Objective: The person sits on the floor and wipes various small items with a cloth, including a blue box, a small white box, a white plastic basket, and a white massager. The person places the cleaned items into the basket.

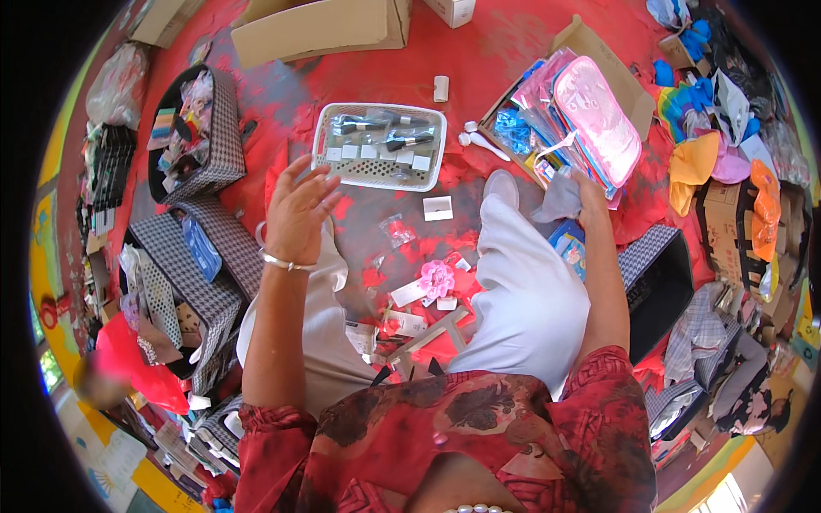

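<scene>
My left hand [298, 214] is raised with its fingers apart and nothing in it. It is beside the near left corner of a white plastic basket [323, 128], which holds several clear packets with dark-handled brushes [409, 139] and small white cards. On the other side, my right hand [588, 195] is closed on a bunched grey cloth [561, 198]. That cloth hangs by the near edge of an open cardboard box [629, 73] filled with clear sleeves and a pink plastic pouch [599, 115]. Part of my right hand's fingers is hidden.
Checked fabric bins [227, 128] with goods stand at the left, and a black-lined bin [667, 291] at the right. A pink flower [437, 279] and paper scraps lie between my legs. A large cardboard box [321, 30] sits at the far side. White brushes [483, 141] lie near the basket.
</scene>
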Demonstrator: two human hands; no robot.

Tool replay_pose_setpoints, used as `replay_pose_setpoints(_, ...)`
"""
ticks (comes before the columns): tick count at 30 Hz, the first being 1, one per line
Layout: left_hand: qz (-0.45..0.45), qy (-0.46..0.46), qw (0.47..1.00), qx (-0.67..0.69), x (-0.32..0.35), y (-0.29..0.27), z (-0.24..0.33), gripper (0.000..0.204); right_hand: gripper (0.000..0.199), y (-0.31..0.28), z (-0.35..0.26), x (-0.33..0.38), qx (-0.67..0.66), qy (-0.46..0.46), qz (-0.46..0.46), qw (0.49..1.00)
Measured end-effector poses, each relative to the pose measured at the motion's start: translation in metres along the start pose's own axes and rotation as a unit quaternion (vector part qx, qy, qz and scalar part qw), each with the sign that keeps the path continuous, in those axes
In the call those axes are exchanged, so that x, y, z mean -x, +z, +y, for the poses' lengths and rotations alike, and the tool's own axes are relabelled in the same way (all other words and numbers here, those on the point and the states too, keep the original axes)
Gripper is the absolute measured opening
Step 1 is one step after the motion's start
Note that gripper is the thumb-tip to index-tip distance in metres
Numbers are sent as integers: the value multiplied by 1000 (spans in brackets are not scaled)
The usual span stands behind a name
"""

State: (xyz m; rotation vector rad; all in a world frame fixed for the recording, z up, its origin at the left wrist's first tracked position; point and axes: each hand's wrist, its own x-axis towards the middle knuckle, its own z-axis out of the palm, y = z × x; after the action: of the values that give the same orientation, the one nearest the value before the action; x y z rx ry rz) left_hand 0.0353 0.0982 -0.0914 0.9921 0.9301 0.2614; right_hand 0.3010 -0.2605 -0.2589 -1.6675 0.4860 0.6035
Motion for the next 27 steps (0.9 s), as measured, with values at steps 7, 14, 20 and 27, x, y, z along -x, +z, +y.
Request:
replay_pose_setpoints(7,-71,-83,991,78,12,17,-3,49,30,189,-128,139,108,-64,-333,934)
replay_pose_setpoints(14,-122,-16,977,175,-4,-13,7,35,37,286,-106,219,154,27,-587,794)
replay_pose_setpoints(20,-47,11,997,52,1,-18,-3,25,37,228,-121,76,239,-142,-455,846)
replay_pose_setpoints(27,-79,-191,958,196,8,-8,-4,45,32,145,57,-59,649,-291,-186,678)
